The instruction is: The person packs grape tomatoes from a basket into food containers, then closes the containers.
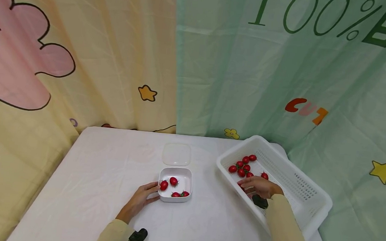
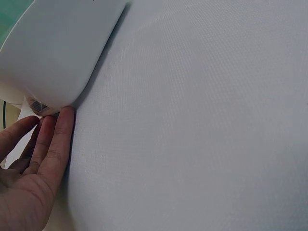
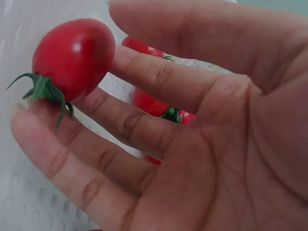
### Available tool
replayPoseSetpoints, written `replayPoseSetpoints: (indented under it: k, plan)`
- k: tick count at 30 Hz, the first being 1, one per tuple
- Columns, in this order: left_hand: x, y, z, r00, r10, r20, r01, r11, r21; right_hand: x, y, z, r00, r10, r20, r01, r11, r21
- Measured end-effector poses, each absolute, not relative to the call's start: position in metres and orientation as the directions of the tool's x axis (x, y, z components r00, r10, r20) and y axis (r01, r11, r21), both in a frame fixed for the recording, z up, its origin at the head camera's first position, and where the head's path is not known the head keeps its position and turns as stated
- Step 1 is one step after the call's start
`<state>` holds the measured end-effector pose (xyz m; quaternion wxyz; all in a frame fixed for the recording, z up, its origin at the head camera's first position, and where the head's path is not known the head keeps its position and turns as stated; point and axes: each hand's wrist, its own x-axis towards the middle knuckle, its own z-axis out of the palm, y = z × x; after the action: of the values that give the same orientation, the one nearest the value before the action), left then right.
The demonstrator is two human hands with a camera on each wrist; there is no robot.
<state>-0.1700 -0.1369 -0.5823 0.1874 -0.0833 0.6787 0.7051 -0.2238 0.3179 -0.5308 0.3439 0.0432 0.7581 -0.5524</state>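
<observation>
My left hand [image 1: 141,198] rests against the left side of a small white box [image 1: 176,200], its nearly straight fingers [image 2: 58,144] touching the lower corner in the left wrist view. Several red cherry tomatoes [image 1: 173,181] with green stems lie inside the box. Over on the right, my right hand [image 1: 259,187] is inside a large white basket [image 1: 320,204]. A cherry tomato [image 3: 74,60] lies against its loosely bent fingers [image 3: 130,125] in the right wrist view, while the thumb stands apart from it. More cherry tomatoes [image 1: 241,172] sit at the basket's far left end.
A clear lid [image 1: 176,154] lies on the white tablecloth [image 1: 113,167] just behind the box. The basket stands aslant near the table's right edge. Printed curtains [image 1: 217,80] hang behind the table and on both sides.
</observation>
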Motion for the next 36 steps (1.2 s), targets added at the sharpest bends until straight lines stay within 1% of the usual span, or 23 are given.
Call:
replayPoseSetpoints:
  k: [8, 13, 19, 26, 36]
  plan:
    - [-0.17, -0.136, -0.58, -0.917, 0.154, -0.369, -0.375, -0.012, 0.927, -0.222, 0.317, -0.525, -0.757, -0.403, -0.514, 0.394, 0.345, -0.852]
    - [-0.169, -0.136, -0.579, -0.916, 0.156, -0.368, -0.375, -0.014, 0.927, -0.222, 0.316, -0.522, -0.741, -0.456, -0.493, 0.37, 0.335, -0.867]
    - [-0.168, -0.136, -0.578, -0.918, 0.157, -0.363, -0.369, -0.005, 0.93, -0.221, 0.313, -0.514, -0.735, -0.472, -0.487, 0.348, 0.353, -0.868]
    - [-0.168, -0.137, -0.579, -0.918, 0.162, -0.362, -0.368, -0.008, 0.93, -0.22, 0.311, -0.506, -0.766, -0.435, -0.474, 0.34, 0.352, -0.872]
    - [-0.169, -0.137, -0.58, -0.916, 0.156, -0.369, -0.373, 0.0, 0.928, -0.219, 0.308, -0.501, -0.808, -0.449, -0.382, 0.26, 0.31, -0.915]
